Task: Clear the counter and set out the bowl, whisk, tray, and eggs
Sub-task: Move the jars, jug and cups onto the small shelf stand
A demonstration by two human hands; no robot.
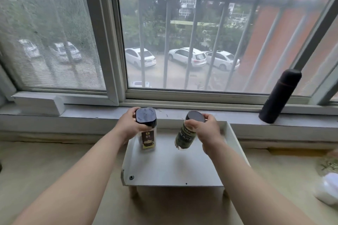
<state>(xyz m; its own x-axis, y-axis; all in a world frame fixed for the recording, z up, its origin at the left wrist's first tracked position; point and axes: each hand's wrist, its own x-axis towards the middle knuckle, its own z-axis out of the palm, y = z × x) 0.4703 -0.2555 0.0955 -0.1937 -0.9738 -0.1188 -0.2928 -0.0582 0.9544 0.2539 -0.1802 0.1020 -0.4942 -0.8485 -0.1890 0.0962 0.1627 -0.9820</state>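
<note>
Above the white stand (173, 170) on the counter (54, 160), we are clearing: our left hand (128, 122) is gripping the square-lidded jar (148, 139), our right hand (204, 129) the tilted round-lidded jar (183, 137). Next, we judge, both need carrying off; bowl, whisk, eggs are not showing.

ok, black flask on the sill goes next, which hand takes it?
Right, probably. The flask stands on the sill to the side of the right hand; the left hand would have to cross. Both are full, so the round-lidded jar must be set down first.
</note>
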